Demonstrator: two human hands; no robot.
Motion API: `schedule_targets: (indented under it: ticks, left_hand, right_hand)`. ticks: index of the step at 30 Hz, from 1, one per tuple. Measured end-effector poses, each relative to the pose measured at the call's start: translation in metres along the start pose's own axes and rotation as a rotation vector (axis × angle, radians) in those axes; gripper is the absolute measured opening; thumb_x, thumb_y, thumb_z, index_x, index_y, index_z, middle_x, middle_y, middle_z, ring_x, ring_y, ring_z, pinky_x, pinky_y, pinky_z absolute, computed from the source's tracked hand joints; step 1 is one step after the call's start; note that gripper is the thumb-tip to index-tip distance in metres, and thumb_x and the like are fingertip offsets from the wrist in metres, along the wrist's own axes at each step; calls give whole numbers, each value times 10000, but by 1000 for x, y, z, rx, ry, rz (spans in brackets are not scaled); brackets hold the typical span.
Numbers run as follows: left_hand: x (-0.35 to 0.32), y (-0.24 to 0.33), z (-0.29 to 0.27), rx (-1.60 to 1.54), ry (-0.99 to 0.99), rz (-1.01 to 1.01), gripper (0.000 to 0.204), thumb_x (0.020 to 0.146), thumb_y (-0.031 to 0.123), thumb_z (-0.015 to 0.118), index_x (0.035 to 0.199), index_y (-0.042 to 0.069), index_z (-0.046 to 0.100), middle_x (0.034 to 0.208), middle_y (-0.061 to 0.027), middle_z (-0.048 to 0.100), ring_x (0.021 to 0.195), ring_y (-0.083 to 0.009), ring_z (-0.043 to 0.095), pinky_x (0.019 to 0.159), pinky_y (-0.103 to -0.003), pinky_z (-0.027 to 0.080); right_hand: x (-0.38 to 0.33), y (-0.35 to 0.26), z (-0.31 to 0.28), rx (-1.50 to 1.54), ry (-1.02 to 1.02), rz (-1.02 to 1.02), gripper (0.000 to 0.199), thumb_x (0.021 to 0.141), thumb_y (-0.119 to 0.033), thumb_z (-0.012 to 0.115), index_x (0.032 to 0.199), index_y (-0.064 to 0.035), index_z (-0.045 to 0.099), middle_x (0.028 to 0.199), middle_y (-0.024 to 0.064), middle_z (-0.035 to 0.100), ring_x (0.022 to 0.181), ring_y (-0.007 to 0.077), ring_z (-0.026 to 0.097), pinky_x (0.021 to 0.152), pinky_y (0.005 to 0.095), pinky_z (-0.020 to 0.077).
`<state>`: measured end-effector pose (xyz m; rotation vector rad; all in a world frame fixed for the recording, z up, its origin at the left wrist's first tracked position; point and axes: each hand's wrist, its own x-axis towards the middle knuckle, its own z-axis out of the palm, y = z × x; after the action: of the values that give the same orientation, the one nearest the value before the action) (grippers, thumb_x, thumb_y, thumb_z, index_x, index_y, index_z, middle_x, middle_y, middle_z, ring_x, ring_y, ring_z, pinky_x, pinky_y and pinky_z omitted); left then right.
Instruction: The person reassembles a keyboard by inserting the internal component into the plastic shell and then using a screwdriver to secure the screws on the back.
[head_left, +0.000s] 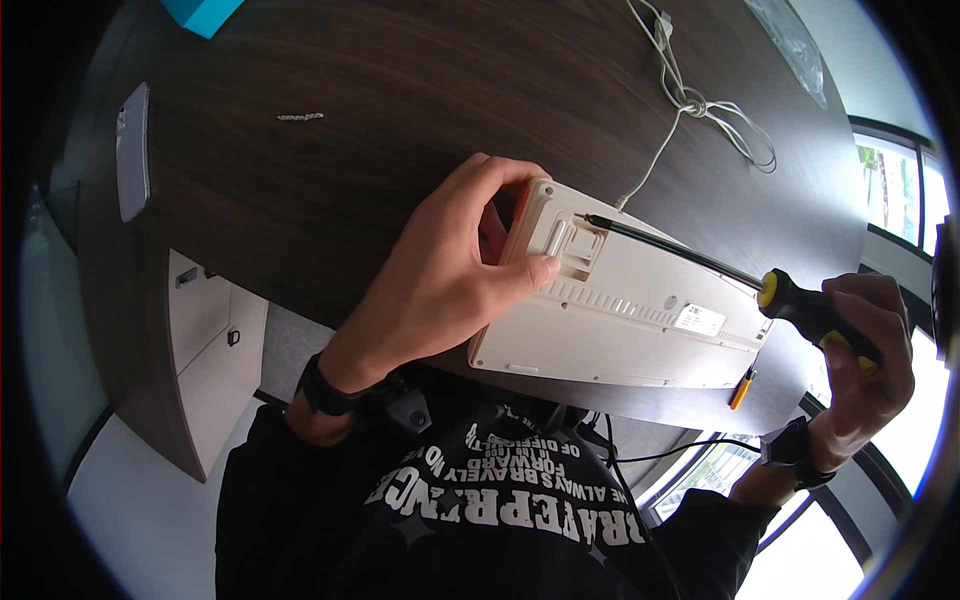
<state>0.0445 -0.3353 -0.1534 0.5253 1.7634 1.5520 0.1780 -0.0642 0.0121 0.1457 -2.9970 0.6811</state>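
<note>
A cream-white keyboard (610,330) lies underside up and slightly tilted on the dark table, with a label, small screw holes and a fold-out foot recess facing me. My left hand (460,265) is closed round its left end, thumb pressed on the underside beside the foot, fingers over the far edge. In my right hand (875,350) is a screwdriver (700,258) with a black and yellow handle. Its long shaft slants across the keyboard, and the tip is over the upper left part near the foot recess. Whether the tip touches the surface I cannot tell.
From the keyboard's far edge a white cable (690,105) runs in a tied bundle. Several tiny screw-like pieces (300,117) lie in a row. A grey-white flat slab (132,150), a blue box (203,15), a plastic bag (795,45) and an orange-handled tool (742,388) sit near the edges.
</note>
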Motion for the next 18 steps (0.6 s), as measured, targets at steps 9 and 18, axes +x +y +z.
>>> schedule_targets:
  ticks: [9, 18]
  left_hand:
    - [-1, -4, 0, -39, 7, 1, 510, 739, 146, 750, 1188, 16, 547, 977, -35, 553, 798, -103, 506, 711, -245, 451]
    - [1, -9, -1, -62, 12, 45, 473, 722, 143, 752, 1141, 36, 559, 965, -21, 549, 763, -89, 482, 661, -225, 434]
  right_hand:
    - [16, -6, -10, -100, -16, -252, 577, 820, -392, 742, 1140, 54, 566, 1004, 218, 657, 766, 238, 640, 614, 296, 493]
    - [34, -22, -31, -192, -266, -269, 626, 879, -393, 682, 1257, 42, 437, 980, 241, 634, 718, 219, 634, 639, 314, 512]
